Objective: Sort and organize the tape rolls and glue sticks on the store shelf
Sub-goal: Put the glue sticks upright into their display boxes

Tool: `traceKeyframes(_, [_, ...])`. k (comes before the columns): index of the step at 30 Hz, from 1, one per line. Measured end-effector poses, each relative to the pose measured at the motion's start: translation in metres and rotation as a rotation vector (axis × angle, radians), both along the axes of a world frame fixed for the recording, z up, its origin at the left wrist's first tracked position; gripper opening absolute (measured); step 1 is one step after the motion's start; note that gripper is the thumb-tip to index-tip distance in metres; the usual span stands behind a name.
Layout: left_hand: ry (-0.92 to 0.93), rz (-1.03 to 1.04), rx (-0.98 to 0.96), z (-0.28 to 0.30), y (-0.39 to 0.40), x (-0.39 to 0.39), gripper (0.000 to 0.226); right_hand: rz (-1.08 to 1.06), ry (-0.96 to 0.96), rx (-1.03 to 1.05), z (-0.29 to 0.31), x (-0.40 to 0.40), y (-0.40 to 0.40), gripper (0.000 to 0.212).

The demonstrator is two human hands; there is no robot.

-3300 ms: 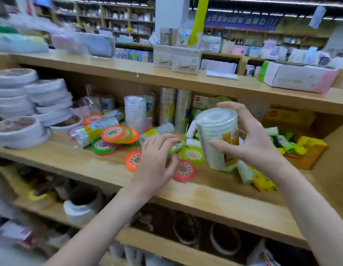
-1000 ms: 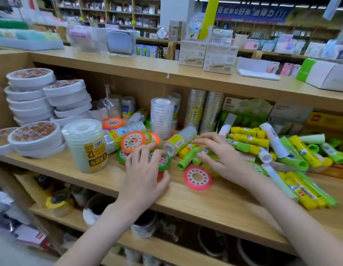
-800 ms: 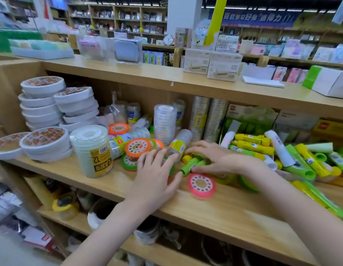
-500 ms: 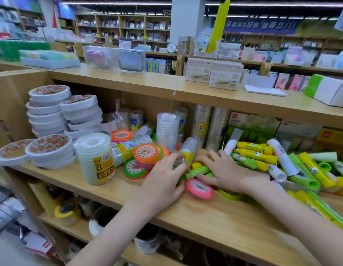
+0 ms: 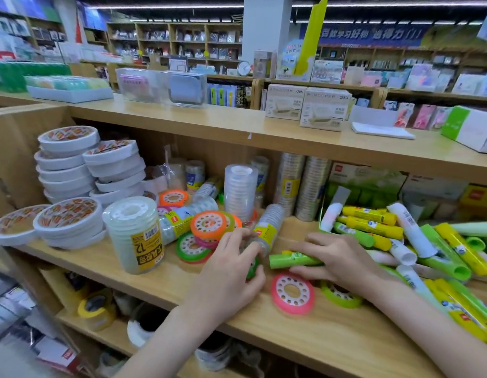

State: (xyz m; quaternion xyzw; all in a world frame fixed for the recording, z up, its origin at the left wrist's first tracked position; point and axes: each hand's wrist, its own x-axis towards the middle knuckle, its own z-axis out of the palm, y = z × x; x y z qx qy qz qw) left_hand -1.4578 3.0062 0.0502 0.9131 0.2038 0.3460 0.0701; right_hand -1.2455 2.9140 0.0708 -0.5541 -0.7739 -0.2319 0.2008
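R hand: right hand [image 5: 336, 261] now curled over a lime-green plastic glue stick [image 5: 292, 261] lying flat, fingers on top, thumb under its near side. A sec ago it was only spread across the loose sticks, so that's a pick-up under way.
L hand: left hand [image 5: 231, 271] has slid in toward 3 o'clock, fingers bent over a small green-rimmed tape roll [image 5: 252, 267] that's mostly hidden. Looks like a grip, can't swear to it.
Pink roll: flat pink plastic tape roll w/ white hub [image 5: 292, 292] sits at 6 o'clock of the R hand, untouched, same spot on the wooden shelf board [image 5: 305, 339].
Big sleeve: tall clear shrink-wrapped stack of tape w/ yellow label [image 5: 133, 234] stands upright at 9 o'clock of the L hand, parked there since the earliest view, when the R hand held it.
Glue pile: yellow and green glue sticks [image 5: 373, 227] heaped at 3 o'clock, unsorted.
Meaning: prob. splitting stray sticks from rolls; most of the job still ahead.
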Motion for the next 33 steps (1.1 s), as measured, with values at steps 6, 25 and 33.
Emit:
traceKeyframes(6, [0.046, 0.007, 0.033, 0.000, 0.007, 0.007, 0.030, -0.037, 0.522, 0.157, 0.016, -0.001, 0.007, 0.041])
traceKeyframes(25, [-0.134, -0.187, 0.001, 0.025, -0.024, 0.064, 0.030, -0.469, 0.935, 0.391, 0.047, 0.038, -0.099, 0.035])
traceKeyframes(33, [-0.069, -0.290, -0.053, 0.027, -0.049, 0.123, 0.032, -0.927, 0.522, 0.457, 0.048, 0.098, -0.177, 0.056])
